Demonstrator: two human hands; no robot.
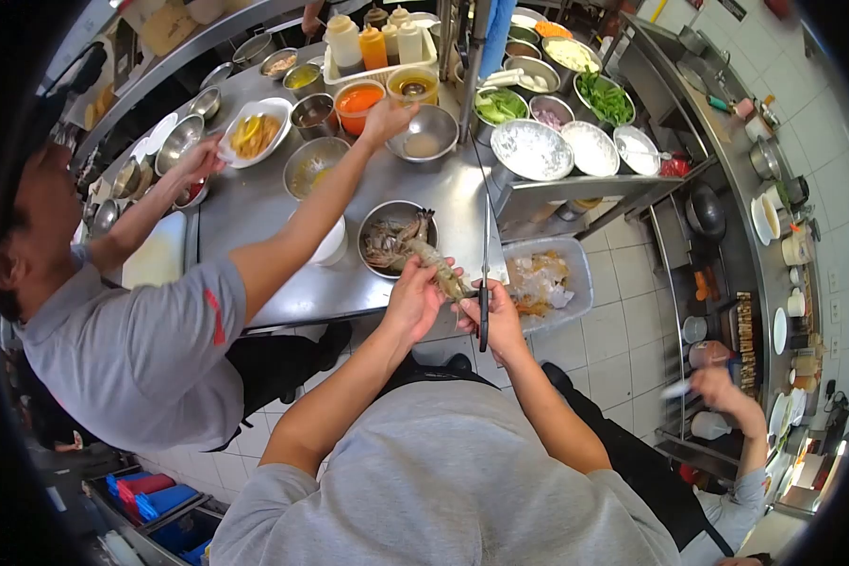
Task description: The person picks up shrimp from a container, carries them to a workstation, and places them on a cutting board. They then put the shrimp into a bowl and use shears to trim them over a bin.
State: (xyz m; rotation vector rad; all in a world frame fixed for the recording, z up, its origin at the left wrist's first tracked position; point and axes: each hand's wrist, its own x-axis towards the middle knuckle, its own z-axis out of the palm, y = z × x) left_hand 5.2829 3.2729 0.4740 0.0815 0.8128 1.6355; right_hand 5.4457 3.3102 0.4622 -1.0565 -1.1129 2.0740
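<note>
My left hand (pixel 413 300) is closed around a raw grey shrimp (pixel 432 257), its fingers along the body, just over the near rim of a steel bowl. In that bowl (pixel 364 261) lie several more raw shrimp (pixel 387 236). My right hand (pixel 502 325) grips a long, thin knife (pixel 484 307) by its black handle, with the blade pointing away from me. Its thumb and fingertips meet the near end of the shrimp, beside my left fingers. Part of the shrimp is hidden by my fingers.
Below the table edge a plastic bin (pixel 587 283) holds shells and scraps. At left, a co-worker (pixel 141 330) holds a white plate (pixel 278 156) of food and reaches across toward the bowls. Sauce bottles (pixel 373 47) stand behind. Another person's arm (pixel 740 415) is at right.
</note>
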